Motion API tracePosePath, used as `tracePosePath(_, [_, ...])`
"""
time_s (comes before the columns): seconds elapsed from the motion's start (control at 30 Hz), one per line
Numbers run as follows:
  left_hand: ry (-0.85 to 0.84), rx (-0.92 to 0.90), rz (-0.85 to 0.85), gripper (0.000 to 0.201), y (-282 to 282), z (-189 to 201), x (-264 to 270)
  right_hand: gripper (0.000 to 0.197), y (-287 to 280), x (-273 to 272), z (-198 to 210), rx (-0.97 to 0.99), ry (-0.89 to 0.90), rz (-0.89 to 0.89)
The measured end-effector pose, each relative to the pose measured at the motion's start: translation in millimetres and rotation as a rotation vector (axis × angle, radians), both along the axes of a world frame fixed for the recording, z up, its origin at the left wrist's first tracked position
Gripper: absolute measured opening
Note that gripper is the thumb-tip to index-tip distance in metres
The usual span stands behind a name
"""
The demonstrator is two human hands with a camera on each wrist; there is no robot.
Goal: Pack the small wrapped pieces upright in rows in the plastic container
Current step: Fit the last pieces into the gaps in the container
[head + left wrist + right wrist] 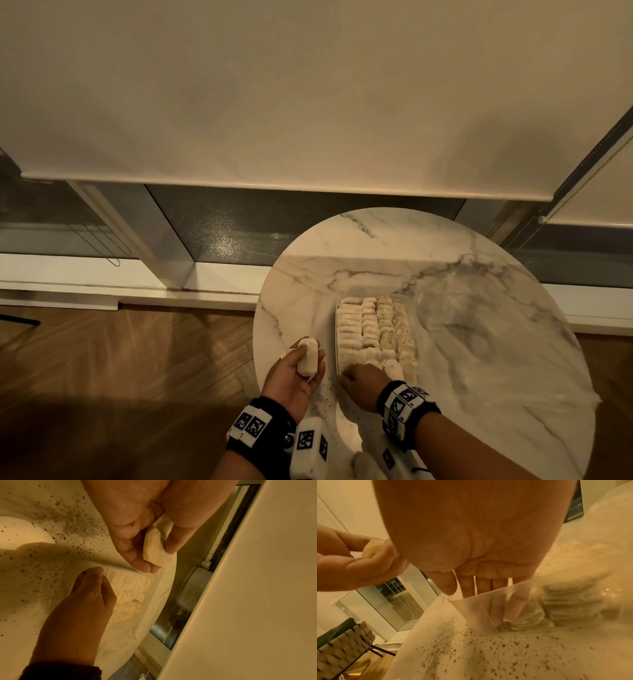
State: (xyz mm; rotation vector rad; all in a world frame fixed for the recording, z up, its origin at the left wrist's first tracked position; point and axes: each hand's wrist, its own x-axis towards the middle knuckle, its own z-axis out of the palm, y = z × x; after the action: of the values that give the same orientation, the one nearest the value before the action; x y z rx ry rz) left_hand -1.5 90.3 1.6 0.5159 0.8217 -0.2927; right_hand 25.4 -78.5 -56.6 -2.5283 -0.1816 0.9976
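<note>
On the round marble table (479,308) stands a clear plastic container (412,310) packed with rows of pale wrapped pieces (373,329) standing upright. My left hand (310,349) hovers just left of the container and grips one wrapped piece (306,361) between thumb and fingers; the same piece (154,547) shows in the left wrist view. My right hand (346,371) reaches into the container's near end. Through the translucent wall (479,608) its straight fingers (513,608) press against the nearest pieces (527,616), with the thumb at the corner of the rim.
Dark crumbs (479,649) speckle the table in front of the container. A pale object (364,462) lies at the table's near edge. The left hand is close to the table's left edge, with wooden floor (137,377) below. A woven chair (342,642) stands beyond the table.
</note>
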Motion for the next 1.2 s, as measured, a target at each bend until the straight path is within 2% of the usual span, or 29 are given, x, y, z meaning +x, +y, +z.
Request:
tracePosePath(0.13, [0.001,-0.011,-0.005,0.016,-6.2,5.4,-2.7,0.046,-1.4,1.5,-2.0,0.031,-0.022,0.008])
tracePosePath(0.4, [0.006,0.023,-0.002,0.025,-21.6,6.9,-6.8,0.024,-17.8,-1.4,8.2,0.234,-0.077,-0.045])
tracePosePath(0.47, [0.0,0.022,-0.014,0.026,-27.2,8.8,-7.3,0.02,-24.7,-1.0,18.3,0.339,-0.145,-0.122])
tracePosePath(0.53, [-0.021,0.01,-0.032,0.024,-35.2,11.6,-7.4,0.016,-31.3,0.3,30.2,0.527,-0.183,-0.275])
tracePosePath(0.6, [-0.042,0.01,-0.061,0.027,-44.6,15.0,-7.1,0.01,-36.4,2.8,42.6,0.745,-0.161,-0.426])
tracePosePath(0.67, [-0.055,0.014,-0.095,0.034,-54.9,16.5,-6.6,0.012,-42.0,6.2,52.9,0.831,-0.132,-0.488])
tracePosePath(0.73, [-0.056,0.011,-0.139,0.042,-65.9,18.1,-6.0,0.017,-47.5,9.5,58.0,0.793,-0.139,-0.465])
tracePosePath(0.83, [-0.035,0.012,-0.162,0.05,-81.6,19.8,-3.9,0.013,-57.1,13.5,58.8,0.702,-0.18,-0.455])
tracePosePath(1.0, [-0.077,0.03,-0.234,0.05,-100.7,23.5,-3.2,0.031,-76.2,15.7,53.3,0.709,-0.108,-0.526])
tracePosePath(1.2, [-0.107,0.07,-0.277,0.046,-108.1,25.0,-4.9,0.025,-85.6,14.5,51.7,0.726,-0.103,-0.503])
